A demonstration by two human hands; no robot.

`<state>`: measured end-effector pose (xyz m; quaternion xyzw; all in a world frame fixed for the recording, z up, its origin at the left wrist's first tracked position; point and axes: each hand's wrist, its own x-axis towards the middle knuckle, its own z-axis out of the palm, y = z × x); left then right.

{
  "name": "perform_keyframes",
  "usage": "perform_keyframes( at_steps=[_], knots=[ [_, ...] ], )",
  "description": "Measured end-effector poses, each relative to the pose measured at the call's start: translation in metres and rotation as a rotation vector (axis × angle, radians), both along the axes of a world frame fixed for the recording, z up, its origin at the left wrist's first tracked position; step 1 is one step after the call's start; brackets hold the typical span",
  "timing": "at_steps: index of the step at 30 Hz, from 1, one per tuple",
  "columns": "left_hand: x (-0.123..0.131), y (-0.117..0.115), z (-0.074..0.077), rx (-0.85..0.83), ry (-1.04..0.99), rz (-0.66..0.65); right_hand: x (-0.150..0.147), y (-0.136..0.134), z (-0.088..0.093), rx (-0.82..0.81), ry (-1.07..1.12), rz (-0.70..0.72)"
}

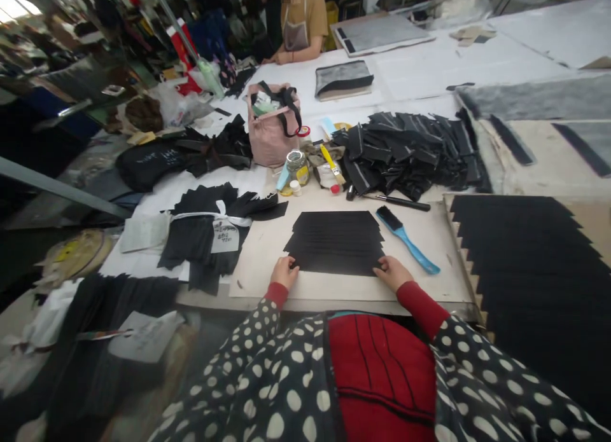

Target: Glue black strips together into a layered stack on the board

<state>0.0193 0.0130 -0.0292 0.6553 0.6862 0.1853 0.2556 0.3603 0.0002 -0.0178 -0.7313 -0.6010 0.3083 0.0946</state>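
Observation:
A stack of black fabric pieces (335, 241) lies fanned in overlapping rows on a beige board (344, 288) in front of me. My left hand (284, 271) rests on the stack's near left corner, fingers curled on its edge. My right hand (392, 271) presses the near right corner. Just right of the stack lies a blue brush (407, 240) with black bristles.
A tied bundle of black pieces (205, 235) lies to the left, a heap of dark fabric strips (410, 151) behind, and a large black zigzag-edged sheet (534, 270) to the right. A pink bag (272, 127), jars, and a black-handled tool (396, 201) stand behind. Another person works at the far end.

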Motion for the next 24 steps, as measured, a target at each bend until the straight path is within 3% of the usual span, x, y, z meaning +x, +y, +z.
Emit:
perform_keyframes(
  at_steps=[9, 15, 24],
  knots=[
    [-0.002, -0.004, 0.001, -0.035, 0.012, 0.059, -0.002, -0.002, 0.005, -0.016, 0.016, 0.009],
    [-0.001, 0.003, 0.005, -0.123, 0.060, 0.100, 0.000, -0.004, 0.004, -0.013, 0.016, -0.071],
    [-0.001, 0.009, 0.009, -0.162, 0.101, 0.092, 0.003, -0.006, 0.000, -0.004, 0.019, -0.032]
  ],
)
